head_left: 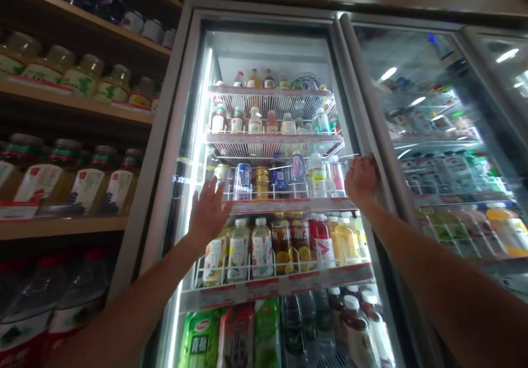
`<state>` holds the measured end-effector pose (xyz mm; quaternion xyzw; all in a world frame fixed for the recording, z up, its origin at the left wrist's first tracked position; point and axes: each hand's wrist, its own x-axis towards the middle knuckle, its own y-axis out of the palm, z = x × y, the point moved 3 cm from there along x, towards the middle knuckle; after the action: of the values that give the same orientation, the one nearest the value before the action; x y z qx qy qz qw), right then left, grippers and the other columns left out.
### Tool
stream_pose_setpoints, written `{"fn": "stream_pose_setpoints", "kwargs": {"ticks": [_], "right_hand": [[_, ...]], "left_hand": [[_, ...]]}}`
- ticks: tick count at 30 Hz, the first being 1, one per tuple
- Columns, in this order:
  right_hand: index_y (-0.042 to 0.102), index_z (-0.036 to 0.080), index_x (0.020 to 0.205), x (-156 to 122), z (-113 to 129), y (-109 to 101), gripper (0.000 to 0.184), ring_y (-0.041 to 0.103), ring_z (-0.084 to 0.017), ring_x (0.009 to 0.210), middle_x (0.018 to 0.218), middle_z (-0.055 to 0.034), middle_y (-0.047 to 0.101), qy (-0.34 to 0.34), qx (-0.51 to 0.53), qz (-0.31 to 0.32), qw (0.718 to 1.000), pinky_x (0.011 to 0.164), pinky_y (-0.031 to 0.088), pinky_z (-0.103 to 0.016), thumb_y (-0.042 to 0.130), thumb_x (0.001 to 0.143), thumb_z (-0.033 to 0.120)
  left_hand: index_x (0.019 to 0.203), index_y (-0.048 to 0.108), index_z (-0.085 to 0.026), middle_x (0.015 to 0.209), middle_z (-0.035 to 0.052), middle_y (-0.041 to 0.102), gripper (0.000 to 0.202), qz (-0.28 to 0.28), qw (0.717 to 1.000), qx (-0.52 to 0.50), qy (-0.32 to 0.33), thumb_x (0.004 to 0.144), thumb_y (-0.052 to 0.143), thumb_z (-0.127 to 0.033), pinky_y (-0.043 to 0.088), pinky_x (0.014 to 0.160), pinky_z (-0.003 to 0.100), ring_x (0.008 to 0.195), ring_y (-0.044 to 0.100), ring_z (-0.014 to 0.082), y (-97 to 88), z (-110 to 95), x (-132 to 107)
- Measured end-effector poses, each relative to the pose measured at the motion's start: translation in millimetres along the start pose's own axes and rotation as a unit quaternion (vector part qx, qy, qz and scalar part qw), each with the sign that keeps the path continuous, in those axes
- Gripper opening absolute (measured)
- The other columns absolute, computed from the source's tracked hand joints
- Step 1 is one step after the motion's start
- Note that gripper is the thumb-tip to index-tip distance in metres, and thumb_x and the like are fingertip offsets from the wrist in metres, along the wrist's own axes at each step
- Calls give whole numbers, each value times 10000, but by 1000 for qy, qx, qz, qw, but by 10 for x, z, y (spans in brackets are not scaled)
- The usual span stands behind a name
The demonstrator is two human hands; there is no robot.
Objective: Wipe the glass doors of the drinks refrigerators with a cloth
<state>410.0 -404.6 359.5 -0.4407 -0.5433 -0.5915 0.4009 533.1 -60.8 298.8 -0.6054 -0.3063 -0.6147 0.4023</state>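
Note:
A lit drinks fridge with several shelves of bottles and cans stands in front of me. My left hand is raised with its fingers spread, holding nothing. It is nearest to the cans at the left of the middle shelf, among them a blue can and a gold can. My right hand has its fingers curled at the right edge of the fridge door; the fingertips are partly hidden. Whether glass lies between my left hand and the cans, I cannot tell.
Wooden shelves with jars and bottles run along the left. On the right stands another glass-doored fridge with reflections. Below the middle shelf are tea and juice bottles; lower down are green cartons and dark bottles.

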Motion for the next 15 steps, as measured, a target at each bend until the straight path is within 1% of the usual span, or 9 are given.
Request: {"fn": "stream_pose_setpoints", "kwargs": {"ticks": [1, 2, 4, 5, 7, 9, 11, 12, 15], "right_hand": [[471, -6, 1190, -13, -16, -3, 447, 332, -301, 1251, 1258, -263, 456, 1, -1, -1, 1000, 1024, 251, -512, 278, 811, 130], [477, 13, 1194, -44, 39, 24, 442, 321, -291, 1264, 1283, -239, 446, -9, -2, 5, 1000, 1035, 253, -492, 287, 822, 155], [492, 108, 1211, -149, 321, 140, 420, 313, -244, 1287, 1337, -135, 435, -49, 15, 30, 998, 1050, 276, -421, 321, 849, 235], [467, 145, 1247, -212, 506, 209, 430, 298, -230, 1304, 1363, -94, 420, -73, 31, 45, 996, 1048, 289, -415, 319, 864, 271], [335, 176, 1360, -319, 825, 318, 480, 293, -205, 1317, 1394, -75, 396, -91, 135, 81, 983, 1042, 303, -408, 257, 901, 293], [157, 180, 1431, -375, 953, 336, 516, 337, -171, 1296, 1404, -75, 388, -82, 227, 96, 966, 1024, 331, -384, 157, 921, 264], [42, 178, 1445, -390, 837, 264, 528, 382, -148, 1266, 1400, -76, 395, -56, 265, 75, 960, 1007, 349, -365, 79, 920, 223], [32, 176, 1445, -397, 706, 210, 529, 386, -146, 1265, 1399, -79, 395, -35, 263, 55, 963, 1007, 348, -367, 64, 919, 219], [162, 176, 1432, -466, 246, 78, 522, 330, -179, 1304, 1411, -95, 374, 12, 186, 13, 982, 1036, 302, -414, 122, 927, 302]], "left_hand": [[1330, 365, -105, 1451, 154, 284, 565, -12, 1000, -8, 3, 867, 295, -421, 191, 1075, 535, 1360, 190, 297, 33, -60, 5], [1332, 360, -108, 1448, 156, 289, 563, -27, 999, -21, 9, 865, 306, -418, 181, 1077, 542, 1358, 193, 301, 63, -146, 17], [1350, 327, -125, 1451, 150, 286, 553, -60, 995, -67, 36, 870, 315, -400, 178, 1086, 535, 1358, 201, 288, 113, -403, 75], [1362, 303, -138, 1456, 139, 279, 546, -74, 991, -98, 59, 876, 312, -387, 190, 1092, 516, 1359, 205, 271, 133, -571, 120], [1379, 259, -160, 1466, 115, 267, 531, -92, 976, -161, 111, 889, 295, -359, 233, 1096, 460, 1360, 212, 230, 170, -946, 227], [1379, 256, -165, 1457, 103, 292, 511, -84, 965, -196, 152, 897, 279, -332, 268, 1089, 416, 1351, 237, 200, 223, -1312, 329], [1358, 301, -148, 1439, 115, 327, 500, -53, 968, -183, 161, 892, 297, -327, 282, 1081, 428, 1342, 261, 214, 304, -1632, 394], [1345, 326, -132, 1433, 127, 334, 500, -42, 974, -163, 154, 885, 317, -326, 275, 1082, 448, 1342, 261, 231, 346, -1773, 408], [1320, 368, -105, 1448, 137, 299, 494, -53, 981, -102, 158, 866, 368, -300, 228, 1097, 484, 1358, 209, 261, 446, -2165, 395]]}}
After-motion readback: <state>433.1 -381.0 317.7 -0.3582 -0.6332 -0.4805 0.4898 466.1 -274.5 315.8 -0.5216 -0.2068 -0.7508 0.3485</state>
